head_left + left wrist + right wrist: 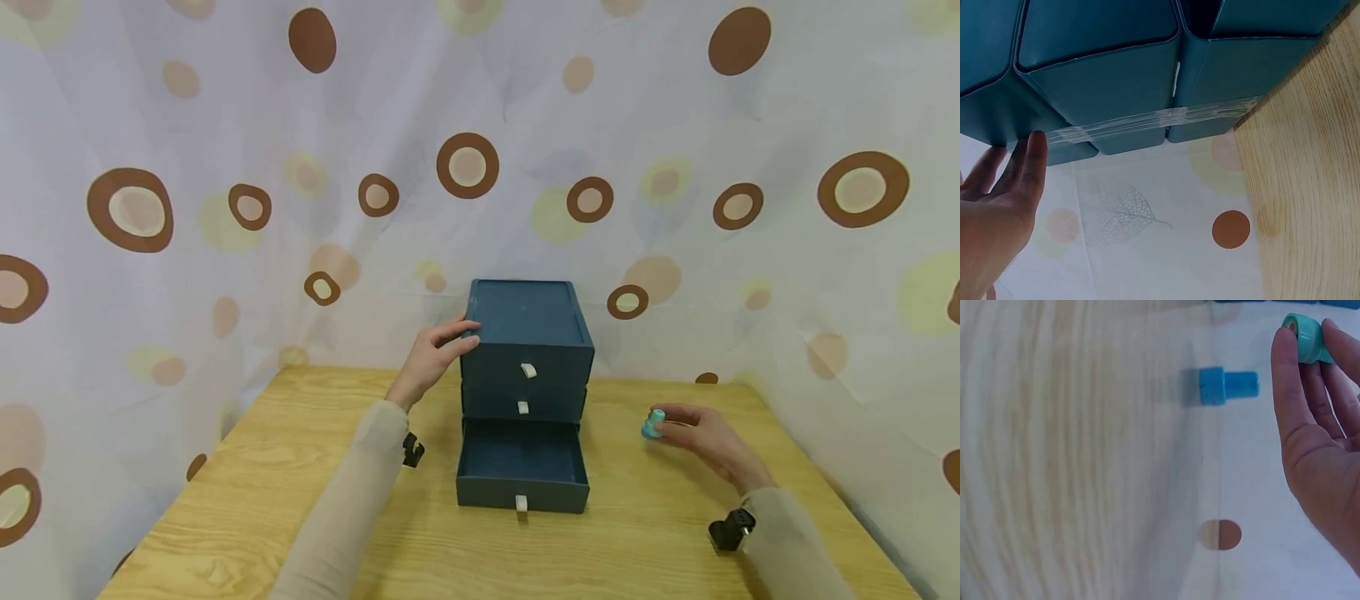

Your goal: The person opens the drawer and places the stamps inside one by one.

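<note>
My right hand pinches a small teal stamp between thumb and fingers, its round end showing a reddish face in the right wrist view. A blue stamp of similar shape stands on the table, just below the teal one in the head view. My left hand rests its fingers on the upper left edge of a dark blue drawer box. In the left wrist view, its straight fingertips touch the box's side. The bottom drawer is pulled out, its bare floor visible; the two drawers above are closed.
The box stands at the back middle of a wooden table, near a patterned cloth backdrop. White pull tabs stick out from the drawers. Clear tape runs across the box's side.
</note>
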